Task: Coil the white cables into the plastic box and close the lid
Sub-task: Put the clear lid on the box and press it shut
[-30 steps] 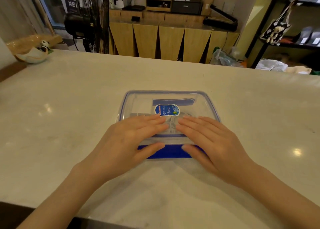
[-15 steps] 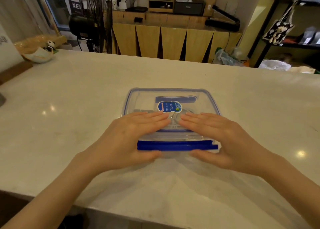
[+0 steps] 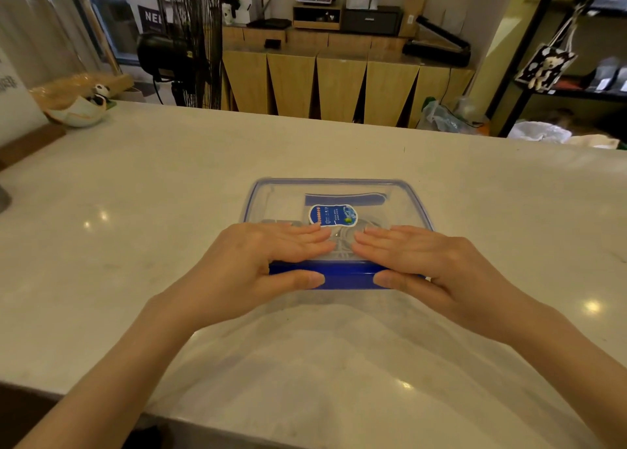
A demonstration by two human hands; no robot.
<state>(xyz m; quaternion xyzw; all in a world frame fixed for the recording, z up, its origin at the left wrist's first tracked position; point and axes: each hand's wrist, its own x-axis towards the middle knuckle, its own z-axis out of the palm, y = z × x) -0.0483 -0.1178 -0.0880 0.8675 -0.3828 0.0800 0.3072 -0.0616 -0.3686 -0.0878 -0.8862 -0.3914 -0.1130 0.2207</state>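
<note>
A clear plastic box with a blue-rimmed lid lies in the middle of the counter, lid on top. White cables show faintly through the lid between my fingertips. A blue latch flap runs along the box's near edge. My left hand and my right hand lie flat on the lid's near half, fingers on top and thumbs pressed against the front of the latch flap. A blue oval sticker sits on the lid.
The pale marble counter spreads wide around the box. A bowl with a panda figure stands at the far left edge. A fan and wooden cabinets stand behind the counter.
My thumbs have come off the counter and onto the front of the blue latch flap, pinching it against the box. The flap has swung from lying flat toward the box's side.
</note>
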